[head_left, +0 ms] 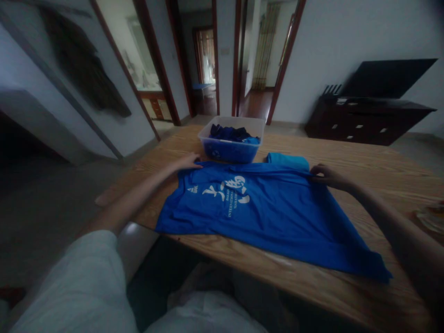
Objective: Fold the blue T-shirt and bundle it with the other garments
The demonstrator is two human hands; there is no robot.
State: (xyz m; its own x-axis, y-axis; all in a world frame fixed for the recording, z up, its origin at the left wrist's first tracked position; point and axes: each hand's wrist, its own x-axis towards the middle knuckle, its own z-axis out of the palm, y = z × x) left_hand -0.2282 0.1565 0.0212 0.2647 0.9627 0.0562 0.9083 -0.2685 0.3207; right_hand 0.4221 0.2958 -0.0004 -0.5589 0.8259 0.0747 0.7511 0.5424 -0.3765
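A blue T-shirt with white print lies spread flat on the wooden table. My left hand rests at the shirt's far left corner, fingers closed on the cloth's edge. At the far right corner my right hand pinches the fabric. Just beyond the shirt, between my hands, sits a folded lighter-blue garment.
A clear plastic bin holding dark blue clothes stands at the table's far edge. A dark cabinet with a flat black screen stands against the right wall. Open doorways lie straight ahead. A dish rim shows at the right edge.
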